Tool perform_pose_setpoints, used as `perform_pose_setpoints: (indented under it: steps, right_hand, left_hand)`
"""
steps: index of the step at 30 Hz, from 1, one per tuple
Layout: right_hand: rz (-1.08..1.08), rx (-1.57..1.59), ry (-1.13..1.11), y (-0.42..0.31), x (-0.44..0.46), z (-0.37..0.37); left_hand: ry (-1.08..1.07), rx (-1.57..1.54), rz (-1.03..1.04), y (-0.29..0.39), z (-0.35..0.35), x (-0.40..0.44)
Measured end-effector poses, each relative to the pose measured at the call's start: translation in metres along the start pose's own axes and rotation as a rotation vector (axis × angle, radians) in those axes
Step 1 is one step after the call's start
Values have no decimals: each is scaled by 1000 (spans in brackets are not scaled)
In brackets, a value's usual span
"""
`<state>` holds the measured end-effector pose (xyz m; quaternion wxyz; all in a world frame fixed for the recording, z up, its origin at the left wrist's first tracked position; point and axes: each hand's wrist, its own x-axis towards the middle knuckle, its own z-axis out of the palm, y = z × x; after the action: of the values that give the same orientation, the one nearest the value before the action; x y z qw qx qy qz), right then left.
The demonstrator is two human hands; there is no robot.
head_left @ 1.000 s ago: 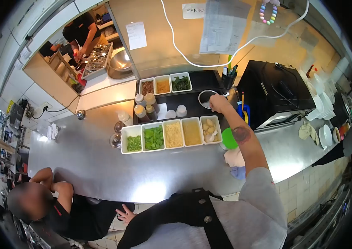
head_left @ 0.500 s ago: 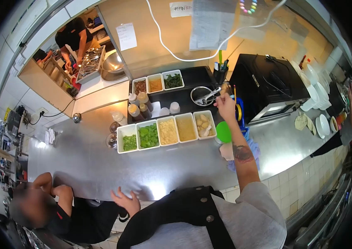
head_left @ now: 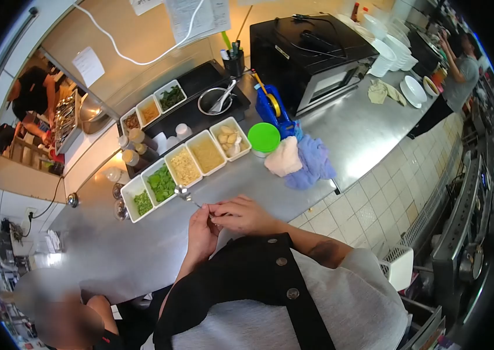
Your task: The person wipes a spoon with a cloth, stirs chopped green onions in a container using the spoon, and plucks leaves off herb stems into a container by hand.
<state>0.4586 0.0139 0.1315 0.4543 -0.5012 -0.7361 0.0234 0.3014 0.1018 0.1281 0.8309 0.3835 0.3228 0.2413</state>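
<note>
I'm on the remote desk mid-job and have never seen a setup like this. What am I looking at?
There is no machine: these are a person's bare hands. Every picture comes from one camera worn on that person's head, looking forward and down.

On the metal counter stand white containers of chopped greens, leaves and other ingredients, with squeeze bottles behind. Nearby are a green-lidded tub and two cloths, one pale, one purple.

The left hand has its grip on a metal spoon. The right hand meets it there; whether it also holds the spoon, I can't tell.
</note>
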Motion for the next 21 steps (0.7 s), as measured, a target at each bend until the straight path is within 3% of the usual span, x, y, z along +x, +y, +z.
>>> perform_pose_setpoints:
  steps: [2,4,5,7,10,14,21]
  right_hand:
    - [64,-135,-58,35,-34,-7]
    - [472,-426,-84,57,-50,-42]
    - [535,-417,251,79,-63,-50]
    - [886,-506,370,99,-72,-76]
    - [1095,-597,118,145,-110,-71]
    - [1024,-604,258,160,-114,-55]
    - [949,-421,313,83,-52,-116]
  left_hand:
    - [53,46,-75,1,3,0]
    - [41,66,-99,6,12,-3]
    - [35,80,-102,7,13,-5]
    - [25,103,-113,9,15,-9]
    - [20,208,-149,2,5,-9]
    - [-4,156,-154,-2,2,-10]
    - [28,113,-181,8,-3,-12]
